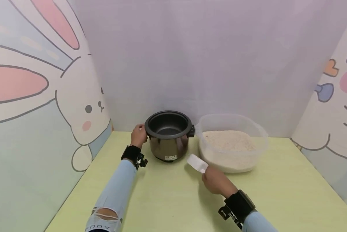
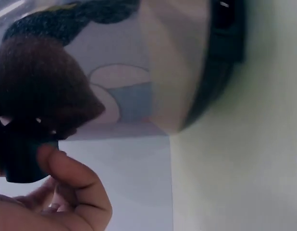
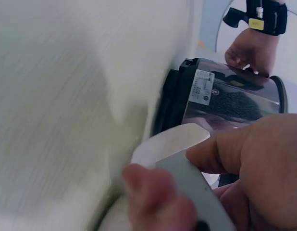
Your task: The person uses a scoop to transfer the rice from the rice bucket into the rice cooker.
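The right grip (image 1: 217,181) clasped a white scoop (image 1: 197,163), while the left grip (image 1: 139,136) pinched the side handle (image 2: 26,166) of a dark pot (image 1: 169,148). The pot stood on the bench (image 1: 164,196) at ten o'clock from the scoop, with a clear tub (image 1: 234,121) of pale grains (image 1: 229,140) at two o'clock.

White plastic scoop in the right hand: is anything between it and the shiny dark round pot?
Nothing visible: only pale yellow tabletop shows between the white plastic scoop and the shiny dark round pot. The translucent plastic tub sits right of that gap.
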Available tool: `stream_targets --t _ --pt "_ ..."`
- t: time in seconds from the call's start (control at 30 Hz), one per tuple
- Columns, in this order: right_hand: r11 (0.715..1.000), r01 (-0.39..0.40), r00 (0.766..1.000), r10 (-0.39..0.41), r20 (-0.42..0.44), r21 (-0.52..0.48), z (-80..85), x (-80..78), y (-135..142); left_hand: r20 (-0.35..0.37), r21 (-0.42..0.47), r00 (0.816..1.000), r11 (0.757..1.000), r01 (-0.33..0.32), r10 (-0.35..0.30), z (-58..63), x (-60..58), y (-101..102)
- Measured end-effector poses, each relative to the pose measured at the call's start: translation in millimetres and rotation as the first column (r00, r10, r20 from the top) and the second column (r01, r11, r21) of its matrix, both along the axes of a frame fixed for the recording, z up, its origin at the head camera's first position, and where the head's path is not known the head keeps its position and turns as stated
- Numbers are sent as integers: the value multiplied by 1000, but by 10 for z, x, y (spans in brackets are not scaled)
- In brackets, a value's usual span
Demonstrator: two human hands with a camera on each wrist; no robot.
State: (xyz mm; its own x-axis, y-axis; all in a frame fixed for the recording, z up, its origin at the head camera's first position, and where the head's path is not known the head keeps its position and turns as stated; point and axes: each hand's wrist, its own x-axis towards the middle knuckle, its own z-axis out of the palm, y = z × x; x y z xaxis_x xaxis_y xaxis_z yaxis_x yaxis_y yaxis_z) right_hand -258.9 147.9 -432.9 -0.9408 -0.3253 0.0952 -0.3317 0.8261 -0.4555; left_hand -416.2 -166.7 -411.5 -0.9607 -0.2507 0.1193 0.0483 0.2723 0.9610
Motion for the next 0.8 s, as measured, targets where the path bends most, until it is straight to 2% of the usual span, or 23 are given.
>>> stream_targets --t 0.13,0.27,0.43,0.57,0.8 --pt "999 16 1000 -16 2 29 22 120 134 -4 37 1000 999 8 -8 -15 -19 10" --pt "998 61 997 -61 40 13 62 224 273 -53 19 998 1000 -14 15 -42 -56 33" --pt "993 120 990 -119 81 -12 127 288 398 -86 50 996 999 -6 10 -79 -99 47" --pt "993 107 991 -103 90 -40 231 301 453 -93 83 996 997 -4 12 -98 -97 47" --pt "997 36 999 -35 7 -64 529 272 509 -106 99 994 995 -7 18 -140 -113 48"
